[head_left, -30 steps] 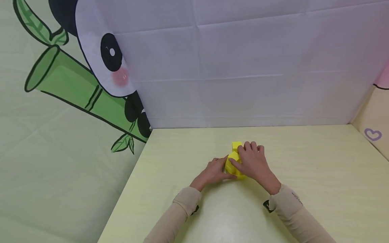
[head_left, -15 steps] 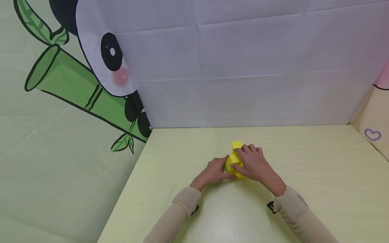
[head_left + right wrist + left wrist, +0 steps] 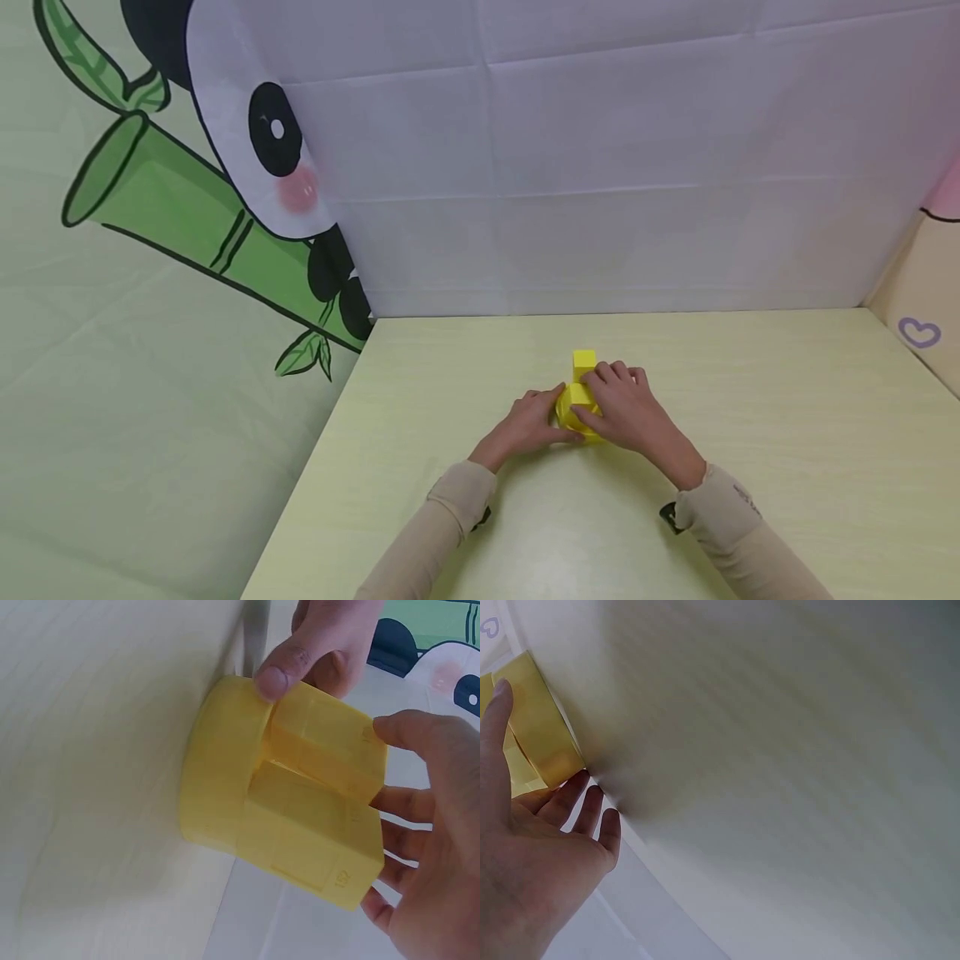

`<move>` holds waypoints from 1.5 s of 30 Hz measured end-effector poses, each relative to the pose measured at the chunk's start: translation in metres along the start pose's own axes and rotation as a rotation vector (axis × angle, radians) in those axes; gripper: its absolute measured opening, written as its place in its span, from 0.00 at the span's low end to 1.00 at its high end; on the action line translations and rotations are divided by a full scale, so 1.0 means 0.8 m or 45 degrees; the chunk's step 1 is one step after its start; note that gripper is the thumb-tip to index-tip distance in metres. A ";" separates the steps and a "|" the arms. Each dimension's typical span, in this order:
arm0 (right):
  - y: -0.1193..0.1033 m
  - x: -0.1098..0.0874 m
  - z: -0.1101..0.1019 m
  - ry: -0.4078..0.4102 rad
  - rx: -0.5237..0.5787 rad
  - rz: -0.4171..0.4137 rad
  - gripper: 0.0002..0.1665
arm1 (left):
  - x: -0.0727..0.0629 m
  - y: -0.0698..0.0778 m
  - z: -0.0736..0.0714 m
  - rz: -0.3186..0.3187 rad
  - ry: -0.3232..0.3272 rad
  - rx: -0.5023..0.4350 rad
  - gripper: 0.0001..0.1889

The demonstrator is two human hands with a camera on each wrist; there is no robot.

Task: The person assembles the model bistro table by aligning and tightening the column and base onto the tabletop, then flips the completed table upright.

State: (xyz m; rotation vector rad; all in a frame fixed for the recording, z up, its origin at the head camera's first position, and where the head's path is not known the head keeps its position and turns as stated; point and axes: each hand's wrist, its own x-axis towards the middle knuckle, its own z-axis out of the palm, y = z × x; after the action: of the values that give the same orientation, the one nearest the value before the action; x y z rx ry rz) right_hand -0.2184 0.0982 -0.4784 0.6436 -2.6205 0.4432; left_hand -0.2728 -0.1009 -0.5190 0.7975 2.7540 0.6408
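Note:
A short, round yellow holder (image 3: 217,765) sits on the table, with yellow rectangular boxes standing in it. My left hand (image 3: 530,423) holds the holder's left side, thumb on its near rim and fingers farther back. In the left wrist view its fingertips touch the yellow wall (image 3: 544,724). My right hand (image 3: 626,408) grips one box (image 3: 330,735), its thumb on the top edge and its other fingers on the far side. A second box (image 3: 311,832) stands beside it in the right wrist view. In the head view, a yellow box top (image 3: 584,358) shows behind the gripped box.
The pale table (image 3: 420,375) extends to both sides of the hands. A whitish cloth (image 3: 600,167) hangs at its back edge. To the left is a green cloth printed with bamboo (image 3: 187,200).
My right hand has come slightly nearer and lower. The box in its grip has turned from an angled stance to a squarer, lower one in the holder. My left hand keeps its place.

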 end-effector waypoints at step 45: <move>-0.016 -0.009 0.011 0.033 0.028 -0.031 0.24 | 0.003 -0.002 0.002 0.009 0.011 0.026 0.46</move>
State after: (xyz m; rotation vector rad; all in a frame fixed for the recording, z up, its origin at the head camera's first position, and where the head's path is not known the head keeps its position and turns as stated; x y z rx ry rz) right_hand -0.2091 0.0869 -0.4863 0.6714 -2.5839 0.4700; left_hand -0.2752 -0.1001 -0.5216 0.8111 2.7709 0.6197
